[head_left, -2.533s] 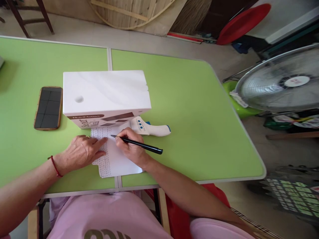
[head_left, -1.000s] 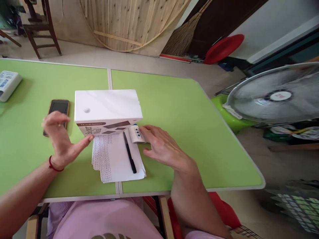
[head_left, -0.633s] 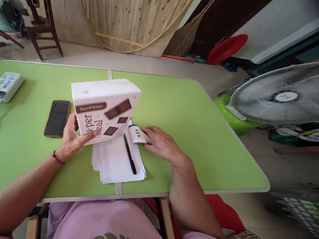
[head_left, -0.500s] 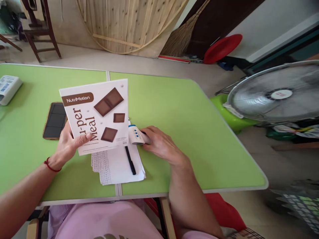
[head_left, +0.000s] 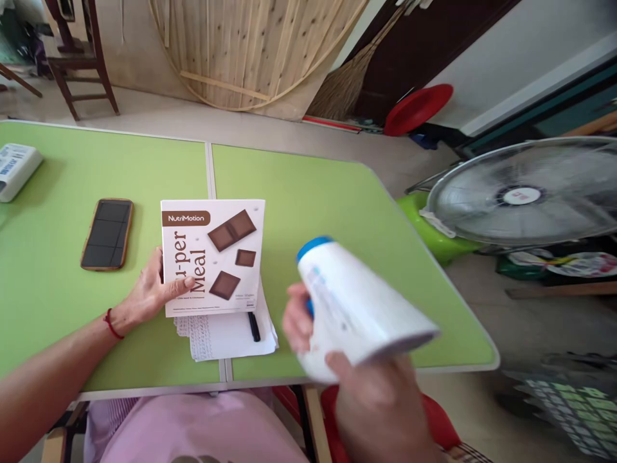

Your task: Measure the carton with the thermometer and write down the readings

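My left hand [head_left: 154, 292] grips a white NutriMotion meal box [head_left: 222, 263] by its left side, thumb across the front and the other fingers behind. The box is held upright over the stacked papers [head_left: 226, 341] and hides part of them. A black pen [head_left: 254, 326] lies on the papers, its upper part behind the box. My right hand [head_left: 380, 392] is wrapped round the handle of a white pistol-shaped infrared thermometer [head_left: 357, 302] with a blue nose and blue trigger. It is raised close to the camera, blurred, its nose pointing up and left towards the box.
A phone [head_left: 107, 233] lies on the green folding table [head_left: 308, 180], left of the box. At the far left edge is a white device [head_left: 17, 170]. Beyond the table's right edge stands a fan [head_left: 523, 196]; a wooden chair [head_left: 80, 61] stands behind at left.
My right hand has lifted the thermometer off the table, bringing it right and nearer the camera. My left hand has moved the box right and down, uncovering the phone.
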Available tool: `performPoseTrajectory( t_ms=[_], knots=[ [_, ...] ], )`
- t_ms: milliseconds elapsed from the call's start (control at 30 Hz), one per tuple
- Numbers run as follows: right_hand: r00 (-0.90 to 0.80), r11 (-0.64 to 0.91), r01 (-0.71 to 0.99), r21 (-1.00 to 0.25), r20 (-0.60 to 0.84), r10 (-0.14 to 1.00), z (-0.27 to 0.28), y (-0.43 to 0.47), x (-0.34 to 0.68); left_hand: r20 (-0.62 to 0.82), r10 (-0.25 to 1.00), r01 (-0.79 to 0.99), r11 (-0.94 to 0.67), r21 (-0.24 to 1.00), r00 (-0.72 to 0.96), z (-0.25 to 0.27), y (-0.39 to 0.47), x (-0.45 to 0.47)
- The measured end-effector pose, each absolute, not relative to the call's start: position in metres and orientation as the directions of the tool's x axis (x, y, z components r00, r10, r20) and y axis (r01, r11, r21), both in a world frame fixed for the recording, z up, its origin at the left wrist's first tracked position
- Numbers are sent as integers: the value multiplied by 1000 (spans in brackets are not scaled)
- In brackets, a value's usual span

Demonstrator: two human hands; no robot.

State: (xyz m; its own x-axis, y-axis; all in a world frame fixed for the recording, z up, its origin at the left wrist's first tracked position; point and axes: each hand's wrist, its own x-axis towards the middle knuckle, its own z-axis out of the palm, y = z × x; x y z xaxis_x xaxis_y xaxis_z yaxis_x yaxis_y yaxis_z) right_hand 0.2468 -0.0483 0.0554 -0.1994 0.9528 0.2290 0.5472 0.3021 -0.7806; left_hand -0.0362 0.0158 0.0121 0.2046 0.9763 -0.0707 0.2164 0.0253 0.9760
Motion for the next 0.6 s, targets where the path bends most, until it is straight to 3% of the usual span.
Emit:
performPoseTrajectory(
  t_ms=[33, 67, 100, 200, 300, 600],
  knots=[
    [-225, 268, 451, -851, 182, 957, 54, -60, 235, -77, 973, 209, 31, 977, 216, 13, 16, -36],
    [-273, 89, 141, -986, 48, 961, 50, -69, 223, -81, 971, 200, 35, 979, 226, 13, 16, -36],
    [-316, -123, -144, -982, -72, 946, 45, -76, 210, -79, 970, 195, 33, 980, 231, 14, 16, -36],
    [-346, -337, -375, -864, -206, 915, 32, -87, 174, -72, 966, 192, 24, 981, 248, 14, 16, -36],
    [-338, -428, -492, -758, -287, 896, 28, -85, 156, -108, 960, 217, 51, 975, 258, 14, 16, -37],
    [-298, -473, -503, -724, -369, 881, 22, -80, 151, -99, 961, 187, 50, 981, 260, 17, 17, -35]
  ],
)
